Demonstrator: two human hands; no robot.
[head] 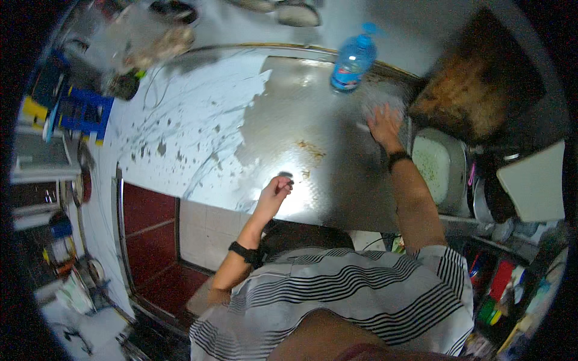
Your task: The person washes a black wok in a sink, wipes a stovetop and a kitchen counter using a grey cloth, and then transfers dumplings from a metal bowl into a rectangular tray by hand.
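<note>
In the head view, my right hand (386,124) presses, fingers spread, on a pale, blurred cloth (383,102) at the right of the metal countertop (289,117). My left hand (274,192) hovers over or rests near the front edge, fingers curled in. A small dark spot (285,174) shows by its fingertips; I cannot tell whether it is held or lies on the metal. Brown stains (311,149) mark the metal beyond that hand. A blue plastic bottle (353,67) with a blue cap stands near the back edge.
Marble-patterned covering (198,135) with dark flecks meets the metal along a ragged border. To the right are a container (431,167) with green bits, a scorched brown board (474,90) and a pale panel (537,185). A blue rack (86,113) sits left.
</note>
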